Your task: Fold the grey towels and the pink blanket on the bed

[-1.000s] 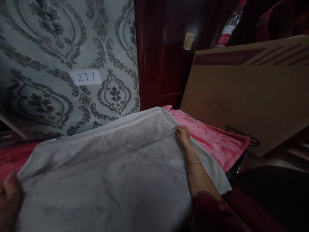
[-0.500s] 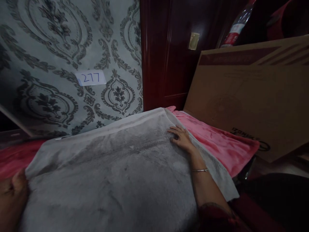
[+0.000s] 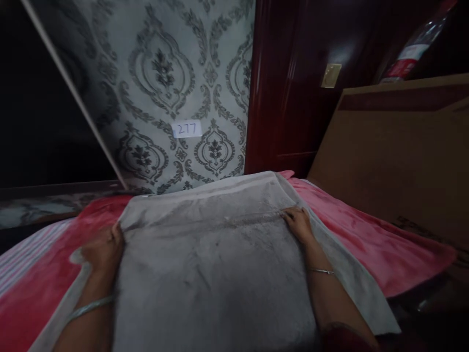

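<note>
A large grey plush towel point(image 3: 216, 274) lies spread out in front of me, with a paler band along its far edge. My left hand point(image 3: 104, 247) is closed on the towel's left side, a bit of the edge sticking out past the fingers. Near the right side, my right hand point(image 3: 298, 222) pinches the cloth at the end of a crease that runs across it. The right part of the towel slopes down beyond my right forearm. Bracelets show on both wrists.
Red-pink cloth point(image 3: 351, 230) lies under the towel on both sides, with a striped cloth point(image 3: 32, 249) at left. A cardboard box point(image 3: 395, 161) leans at right below a bottle point(image 3: 410, 54). Behind stand a patterned wall point(image 3: 205, 98) and a dark screen-like panel point(image 3: 47, 107).
The view has swung left. My left hand has come fully into view, still at the towel's left edge. My right hand's fingers, spread flat before, have closed on the cloth.
</note>
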The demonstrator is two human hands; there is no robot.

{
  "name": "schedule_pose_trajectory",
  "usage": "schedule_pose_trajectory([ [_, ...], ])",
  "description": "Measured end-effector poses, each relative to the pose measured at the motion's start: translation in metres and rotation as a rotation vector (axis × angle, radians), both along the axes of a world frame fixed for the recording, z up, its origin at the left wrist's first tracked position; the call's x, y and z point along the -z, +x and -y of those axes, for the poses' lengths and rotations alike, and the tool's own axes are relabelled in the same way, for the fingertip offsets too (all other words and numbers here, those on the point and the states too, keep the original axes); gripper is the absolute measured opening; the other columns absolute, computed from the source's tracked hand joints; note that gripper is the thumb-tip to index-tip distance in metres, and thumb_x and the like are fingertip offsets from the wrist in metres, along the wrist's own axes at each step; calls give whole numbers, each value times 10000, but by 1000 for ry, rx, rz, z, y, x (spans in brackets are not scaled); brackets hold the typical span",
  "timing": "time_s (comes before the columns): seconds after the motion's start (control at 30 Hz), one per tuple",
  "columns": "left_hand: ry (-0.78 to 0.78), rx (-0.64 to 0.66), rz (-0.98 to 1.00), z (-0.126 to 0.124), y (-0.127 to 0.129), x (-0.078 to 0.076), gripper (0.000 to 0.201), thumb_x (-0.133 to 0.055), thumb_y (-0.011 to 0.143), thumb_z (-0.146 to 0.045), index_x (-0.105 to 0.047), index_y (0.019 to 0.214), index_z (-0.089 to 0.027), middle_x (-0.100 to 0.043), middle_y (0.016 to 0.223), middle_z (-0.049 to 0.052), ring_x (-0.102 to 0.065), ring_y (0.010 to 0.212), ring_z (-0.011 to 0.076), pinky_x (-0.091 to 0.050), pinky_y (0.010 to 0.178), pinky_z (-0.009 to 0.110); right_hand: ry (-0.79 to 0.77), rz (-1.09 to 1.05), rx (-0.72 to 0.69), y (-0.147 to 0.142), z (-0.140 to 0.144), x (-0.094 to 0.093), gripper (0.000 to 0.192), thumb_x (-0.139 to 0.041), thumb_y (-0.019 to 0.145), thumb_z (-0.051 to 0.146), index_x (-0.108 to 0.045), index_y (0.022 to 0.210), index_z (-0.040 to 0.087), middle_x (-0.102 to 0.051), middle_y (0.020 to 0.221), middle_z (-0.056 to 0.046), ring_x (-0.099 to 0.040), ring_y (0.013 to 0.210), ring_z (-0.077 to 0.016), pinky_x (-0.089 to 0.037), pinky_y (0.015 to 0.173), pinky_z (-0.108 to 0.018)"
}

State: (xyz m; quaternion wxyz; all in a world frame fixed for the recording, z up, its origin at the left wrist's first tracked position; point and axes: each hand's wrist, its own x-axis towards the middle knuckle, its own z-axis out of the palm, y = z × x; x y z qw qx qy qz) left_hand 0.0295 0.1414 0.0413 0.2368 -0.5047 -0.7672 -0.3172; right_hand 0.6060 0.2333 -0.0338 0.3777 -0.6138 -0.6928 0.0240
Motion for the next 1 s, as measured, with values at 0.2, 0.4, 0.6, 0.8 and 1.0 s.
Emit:
schedule_pose_trajectory([
  [0.2,-13,41,-98,26,4,-33,383,-288,909,-454,-378,604,-241,-574,627,106,-566,656,246,-314,587,328,222,-5,14,11,35,-8,262,-492,859,372,-725,842,255,-754,977,-85,-640,1012,-301,-270,1106,-610],
  [0.4,63,185,-169,76,-2,-65,359,-352,899,-456,-497,657,-234,-600,667,89,-622,737,254,-401,665,339,406,33,23,41,80,-52,308,-471,864,460,-697,810,259,-750,869,-76,-670,873,-279,-393,1032,-555],
  [0.6,-90,467,-323,145,-5,-73,416,-538,753,-663,-519,745,-248,-654,776,81,-638,743,254,-462,684,360,399,42,56,45,128,-98,282,-490,824,463,-681,760,265,-759,869,-73,-689,875,-288,-440,1025,-521],
  [0.8,-105,483,-433,204,-5,-83,553,-546,720,-810,-536,757,-258,-657,782,76,-628,698,249,-433,598,357,411,-38,71,46,170,-118,350,-506,812,526,-716,804,247,-747,869,-113,-697,843,-298,-536,789,-432],
  [1.0,43,194,-611,232,-9,-138,633,-374,869,-790,-494,640,-211,-487,662,25,-479,594,156,-284,546,289,525,47,228,68,190,-157,541,-431,926,639,-743,996,202,-744,926,-152,-697,873,-283,-510,754,-430],
])
